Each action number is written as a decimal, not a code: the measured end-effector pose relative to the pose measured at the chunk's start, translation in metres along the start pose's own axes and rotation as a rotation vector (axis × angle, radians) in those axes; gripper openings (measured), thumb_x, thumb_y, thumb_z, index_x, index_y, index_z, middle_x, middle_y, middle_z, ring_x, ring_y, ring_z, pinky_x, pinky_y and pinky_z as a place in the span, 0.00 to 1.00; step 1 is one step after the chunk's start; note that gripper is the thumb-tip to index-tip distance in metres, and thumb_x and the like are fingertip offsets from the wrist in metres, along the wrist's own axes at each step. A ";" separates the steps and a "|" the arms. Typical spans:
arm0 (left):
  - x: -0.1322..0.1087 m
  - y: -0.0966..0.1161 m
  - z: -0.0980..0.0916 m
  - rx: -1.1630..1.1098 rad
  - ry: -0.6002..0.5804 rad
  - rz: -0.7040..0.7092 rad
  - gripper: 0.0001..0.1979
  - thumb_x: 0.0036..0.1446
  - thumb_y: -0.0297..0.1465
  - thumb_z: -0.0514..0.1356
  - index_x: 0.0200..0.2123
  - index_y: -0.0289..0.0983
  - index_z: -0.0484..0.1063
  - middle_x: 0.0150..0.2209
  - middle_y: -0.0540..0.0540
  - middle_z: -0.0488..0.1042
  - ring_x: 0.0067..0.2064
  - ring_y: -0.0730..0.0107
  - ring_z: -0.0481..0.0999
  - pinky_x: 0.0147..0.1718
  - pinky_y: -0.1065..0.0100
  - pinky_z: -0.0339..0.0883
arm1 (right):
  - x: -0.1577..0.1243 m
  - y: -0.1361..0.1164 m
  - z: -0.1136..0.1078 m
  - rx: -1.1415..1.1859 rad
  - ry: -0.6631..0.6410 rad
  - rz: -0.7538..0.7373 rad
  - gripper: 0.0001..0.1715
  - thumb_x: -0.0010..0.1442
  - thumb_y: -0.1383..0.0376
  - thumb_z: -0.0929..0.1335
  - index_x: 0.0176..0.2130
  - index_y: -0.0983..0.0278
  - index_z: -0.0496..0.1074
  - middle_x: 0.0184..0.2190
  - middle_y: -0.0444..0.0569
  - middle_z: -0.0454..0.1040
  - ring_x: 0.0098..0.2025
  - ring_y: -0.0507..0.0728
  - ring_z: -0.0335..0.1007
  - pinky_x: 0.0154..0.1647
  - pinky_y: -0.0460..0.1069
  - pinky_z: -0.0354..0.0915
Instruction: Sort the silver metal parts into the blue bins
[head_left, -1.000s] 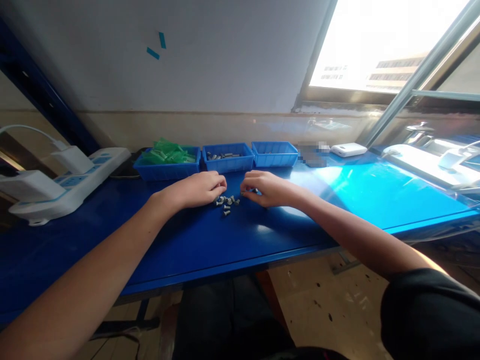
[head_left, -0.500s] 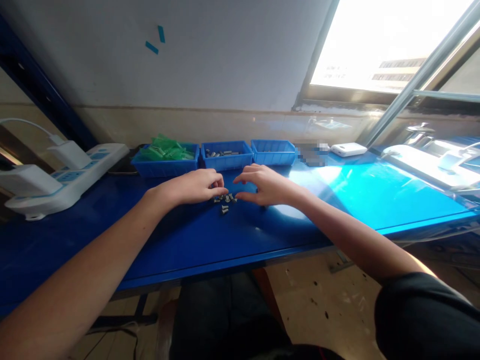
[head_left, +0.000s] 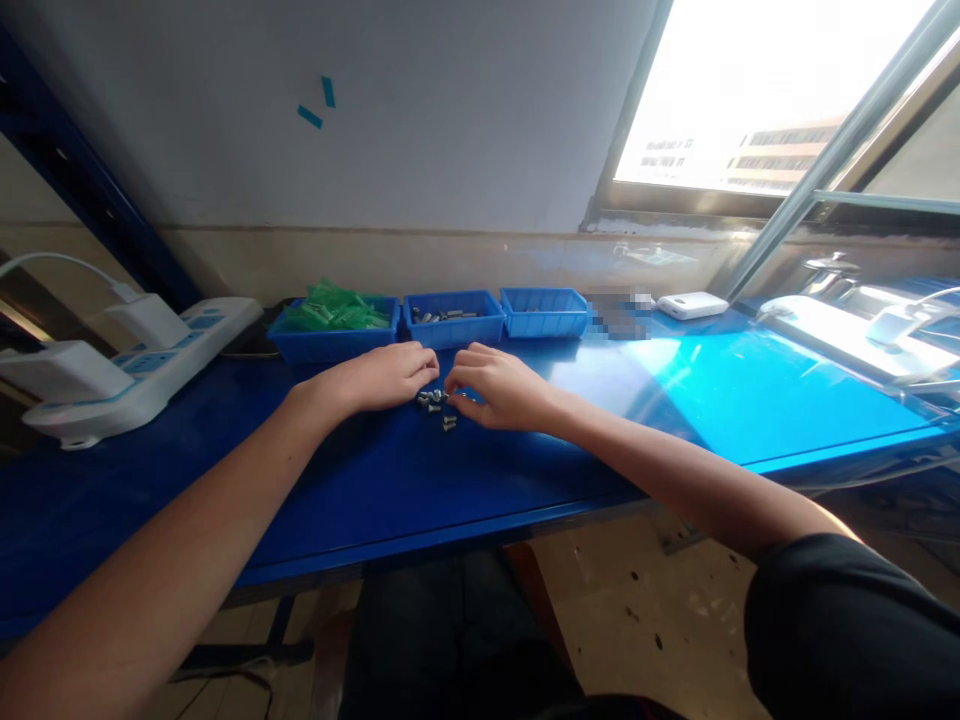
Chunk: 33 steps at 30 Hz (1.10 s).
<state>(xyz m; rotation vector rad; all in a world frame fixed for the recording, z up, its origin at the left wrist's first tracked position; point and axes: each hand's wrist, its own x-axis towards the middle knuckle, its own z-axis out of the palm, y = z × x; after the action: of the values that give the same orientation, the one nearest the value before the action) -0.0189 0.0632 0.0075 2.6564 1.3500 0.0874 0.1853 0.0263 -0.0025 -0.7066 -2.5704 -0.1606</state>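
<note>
You will find no text, label, brand or number that can be read here. The long white plastic power strip [head_left: 142, 365], left of the row of three blue plastic bins [head_left: 454, 335], shows only plain blue socket faces. The patch [head_left: 619, 315] just right of the bins is blurred beyond reading.

The table [head_left: 420, 480] lies bare nearer than the screws [head_left: 435, 403] and out to the right. Three bins [head_left: 454, 332] wall off the back just behind them; a power strip [head_left: 142, 365] blocks the left end.
</note>
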 end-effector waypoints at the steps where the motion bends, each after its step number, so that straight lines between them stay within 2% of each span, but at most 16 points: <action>1: 0.000 -0.001 0.000 -0.007 0.005 0.007 0.19 0.61 0.41 0.46 0.40 0.38 0.72 0.41 0.43 0.73 0.42 0.61 0.72 0.43 0.67 0.62 | 0.002 0.003 -0.007 -0.016 0.076 -0.018 0.08 0.62 0.65 0.64 0.37 0.64 0.73 0.34 0.50 0.72 0.38 0.56 0.64 0.41 0.51 0.62; 3: -0.001 0.000 -0.001 -0.030 -0.001 0.008 0.19 0.60 0.43 0.47 0.39 0.38 0.72 0.41 0.43 0.73 0.41 0.61 0.72 0.41 0.67 0.62 | 0.004 0.017 -0.025 -0.079 0.282 0.020 0.11 0.64 0.63 0.61 0.38 0.62 0.72 0.34 0.50 0.72 0.40 0.57 0.64 0.44 0.54 0.63; 5: -0.003 0.005 -0.005 -0.045 -0.038 0.001 0.20 0.60 0.44 0.47 0.37 0.38 0.73 0.40 0.43 0.74 0.40 0.62 0.72 0.40 0.67 0.62 | 0.002 0.041 -0.043 -0.182 0.501 0.193 0.14 0.66 0.62 0.58 0.41 0.61 0.71 0.35 0.50 0.71 0.42 0.59 0.65 0.46 0.58 0.62; 6: -0.005 0.008 -0.008 -0.052 -0.060 -0.003 0.21 0.61 0.45 0.47 0.35 0.38 0.73 0.39 0.43 0.74 0.39 0.62 0.72 0.38 0.67 0.62 | -0.001 0.056 -0.049 -0.233 0.568 0.298 0.15 0.66 0.62 0.58 0.42 0.61 0.71 0.35 0.51 0.70 0.43 0.60 0.65 0.47 0.59 0.61; 7: -0.006 0.011 -0.010 -0.062 -0.083 -0.007 0.22 0.61 0.46 0.46 0.33 0.37 0.73 0.38 0.44 0.74 0.38 0.63 0.72 0.37 0.67 0.61 | -0.006 0.070 -0.052 -0.275 0.590 0.398 0.15 0.65 0.62 0.58 0.42 0.62 0.71 0.36 0.52 0.71 0.44 0.61 0.65 0.47 0.60 0.62; 9: -0.009 0.015 -0.013 -0.094 -0.129 -0.017 0.23 0.59 0.48 0.47 0.34 0.38 0.73 0.35 0.45 0.75 0.35 0.64 0.73 0.33 0.68 0.61 | -0.017 0.091 -0.052 -0.324 0.539 0.543 0.13 0.62 0.61 0.61 0.40 0.63 0.72 0.36 0.53 0.72 0.43 0.63 0.65 0.45 0.60 0.62; 11: -0.011 0.017 -0.014 -0.128 -0.168 -0.020 0.21 0.56 0.49 0.51 0.36 0.38 0.74 0.35 0.46 0.76 0.33 0.65 0.73 0.30 0.69 0.60 | -0.025 0.097 -0.045 -0.313 0.462 0.601 0.12 0.60 0.60 0.63 0.39 0.63 0.73 0.34 0.53 0.73 0.42 0.62 0.66 0.44 0.58 0.63; 13: -0.011 0.017 -0.013 -0.140 -0.176 -0.010 0.19 0.53 0.47 0.54 0.37 0.39 0.74 0.34 0.47 0.76 0.32 0.66 0.73 0.28 0.70 0.60 | -0.027 0.086 -0.037 -0.254 0.413 0.579 0.12 0.60 0.59 0.64 0.38 0.63 0.73 0.33 0.51 0.74 0.39 0.61 0.67 0.44 0.56 0.63; 15: -0.010 0.017 -0.013 -0.142 -0.129 0.002 0.18 0.52 0.45 0.55 0.36 0.39 0.75 0.33 0.47 0.76 0.31 0.67 0.73 0.28 0.71 0.61 | -0.022 0.063 -0.029 -0.170 0.372 0.493 0.12 0.61 0.59 0.64 0.39 0.63 0.73 0.31 0.49 0.74 0.37 0.59 0.67 0.43 0.54 0.63; 18: -0.010 0.018 -0.015 -0.214 0.016 -0.007 0.19 0.53 0.46 0.55 0.35 0.38 0.75 0.32 0.48 0.76 0.32 0.67 0.73 0.30 0.70 0.62 | -0.010 0.027 -0.019 -0.063 0.275 0.292 0.14 0.60 0.58 0.66 0.42 0.65 0.73 0.32 0.49 0.74 0.37 0.57 0.67 0.43 0.52 0.62; 21: -0.010 0.021 -0.019 -0.373 0.154 -0.006 0.21 0.54 0.48 0.55 0.35 0.36 0.74 0.31 0.48 0.76 0.32 0.67 0.72 0.31 0.70 0.64 | -0.004 0.007 -0.011 -0.040 0.257 0.145 0.14 0.63 0.58 0.65 0.43 0.65 0.71 0.36 0.51 0.74 0.39 0.57 0.66 0.44 0.51 0.62; 26: -0.011 0.030 -0.019 -0.583 0.309 0.046 0.25 0.55 0.52 0.55 0.36 0.35 0.72 0.31 0.46 0.74 0.33 0.67 0.72 0.37 0.67 0.67 | -0.004 0.003 -0.010 -0.078 0.338 0.152 0.13 0.66 0.60 0.61 0.37 0.63 0.71 0.32 0.51 0.71 0.36 0.56 0.64 0.41 0.51 0.60; 30: -0.010 0.034 -0.016 -0.663 0.332 0.070 0.26 0.55 0.54 0.55 0.36 0.34 0.72 0.32 0.45 0.74 0.34 0.68 0.73 0.37 0.67 0.68 | -0.004 0.003 -0.017 -0.119 0.401 0.151 0.14 0.67 0.61 0.60 0.36 0.63 0.71 0.31 0.50 0.71 0.35 0.55 0.64 0.40 0.51 0.60; 33: -0.009 0.034 -0.015 -0.672 0.324 0.089 0.26 0.56 0.53 0.55 0.37 0.34 0.73 0.32 0.46 0.75 0.34 0.67 0.73 0.38 0.67 0.68 | -0.004 0.002 -0.018 -0.093 0.408 0.123 0.11 0.66 0.62 0.61 0.41 0.63 0.70 0.34 0.51 0.72 0.37 0.56 0.65 0.41 0.51 0.61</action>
<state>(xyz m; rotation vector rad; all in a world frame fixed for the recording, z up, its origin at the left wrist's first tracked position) 0.0006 0.0378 0.0282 2.1699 1.0241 0.8511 0.1969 0.0216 0.0115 -0.7737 -2.1372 -0.3474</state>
